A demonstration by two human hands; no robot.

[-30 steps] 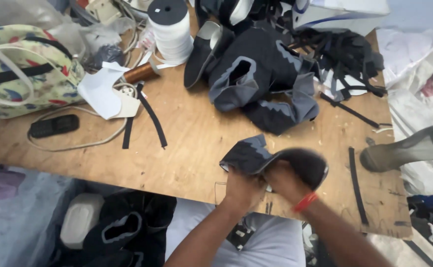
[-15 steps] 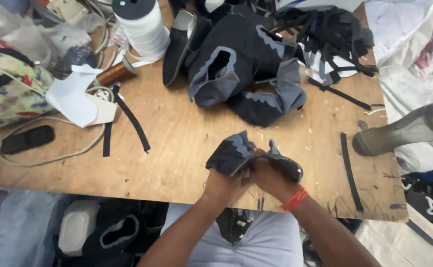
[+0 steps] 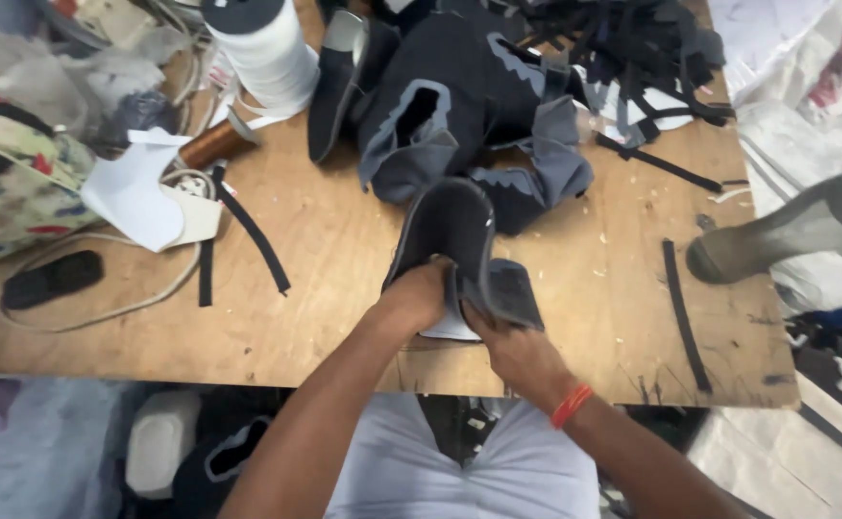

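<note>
Head view: left hand (image 3: 419,298) clamped on the near end of a dark grey shoe upper (image 3: 451,240), held at the near edge of the wooden table (image 3: 325,317). Right hand (image 3: 520,354) pinching the upper's folded flap just beside the left. Farther back, well apart: pile of dark uppers (image 3: 478,106), white thread spool (image 3: 262,48), black strips (image 3: 253,235).
</note>
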